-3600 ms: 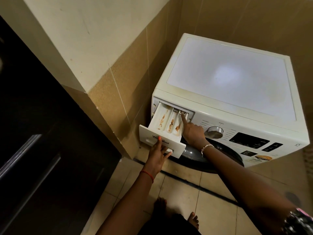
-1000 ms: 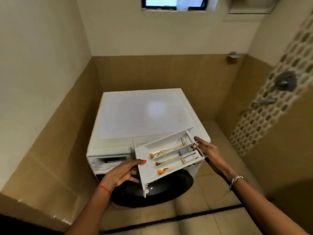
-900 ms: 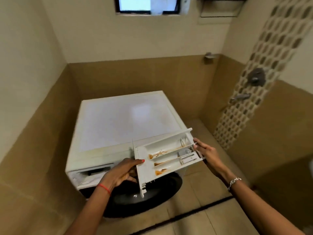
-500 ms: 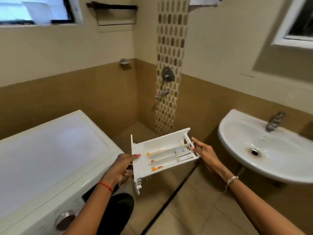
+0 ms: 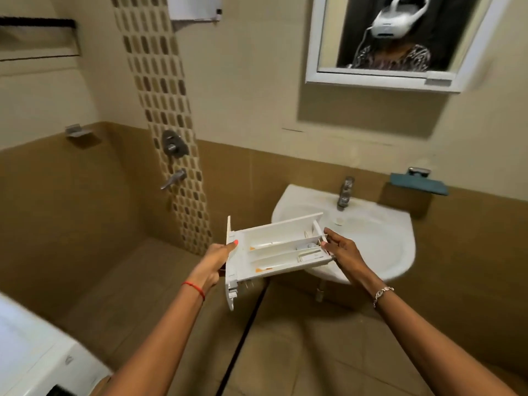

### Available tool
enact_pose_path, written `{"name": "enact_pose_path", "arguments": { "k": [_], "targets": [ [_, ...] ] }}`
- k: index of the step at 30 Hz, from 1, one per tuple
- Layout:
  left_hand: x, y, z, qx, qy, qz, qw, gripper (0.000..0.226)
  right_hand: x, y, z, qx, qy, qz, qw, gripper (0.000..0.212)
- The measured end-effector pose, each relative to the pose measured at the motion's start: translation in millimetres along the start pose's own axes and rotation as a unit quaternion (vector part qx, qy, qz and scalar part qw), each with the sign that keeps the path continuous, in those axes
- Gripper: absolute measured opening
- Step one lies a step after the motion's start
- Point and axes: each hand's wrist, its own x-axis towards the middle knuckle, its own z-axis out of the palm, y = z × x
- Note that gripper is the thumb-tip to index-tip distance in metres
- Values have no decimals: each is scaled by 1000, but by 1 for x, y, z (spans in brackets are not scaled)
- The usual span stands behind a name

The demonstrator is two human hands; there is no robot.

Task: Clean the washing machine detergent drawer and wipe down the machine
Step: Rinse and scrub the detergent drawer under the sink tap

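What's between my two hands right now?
In the head view, the detergent drawer spans the gap: left hand grips its front panel, right hand holds its rear end.

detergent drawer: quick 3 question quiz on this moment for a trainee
1. True or false: only one hand holds the detergent drawer.
2. Which hand grips the end with the front panel? A left, B right, C neither.
3. Which fixture lies behind the drawer's other end in this view?

Key:
1. False: the left hand and the right hand each grip an end.
2. A.
3. The sink.
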Motion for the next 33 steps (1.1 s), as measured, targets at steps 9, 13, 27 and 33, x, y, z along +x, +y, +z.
{"name": "enact_pose_path", "arguments": {
  "k": [9,13,27,33],
  "targets": [
    [56,40,85,34,-66,-5,997,34,27,10,-68,47,83,12,995,54],
    [82,47,113,61,-90,-18,994,34,40,23,-90,56,109,27,992,55],
    [200,70,213,159,-205,3,966,23,116,74,-152,86,215,97,968,64],
    [231,63,230,143,-244,7,959,34,141,92,-159,87,222,120,964,65]
  ]
}}
